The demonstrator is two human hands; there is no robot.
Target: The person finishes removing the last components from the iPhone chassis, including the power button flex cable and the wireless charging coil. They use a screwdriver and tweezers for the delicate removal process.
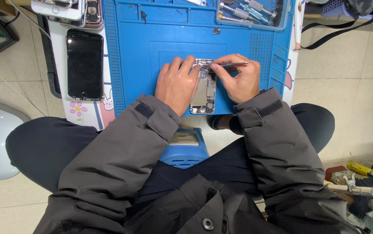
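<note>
An opened phone body [204, 93] with exposed internals lies on a blue work mat [143, 65]. My left hand [178, 83] rests on its left side, fingers pressing the upper edge. My right hand [238, 78] pinches a pair of metal tweezers [230, 64], whose tip points left at the upper part of the phone. Both sleeves are grey jacket cuffs.
A black phone screen [85, 65] lies left of the mat. More phone parts [71, 8] sit at the top left. A clear tray of screwdrivers [251, 13] stands at the mat's top right. A blue stool [184, 149] is below the mat. Tools [360, 171] lie on the floor at right.
</note>
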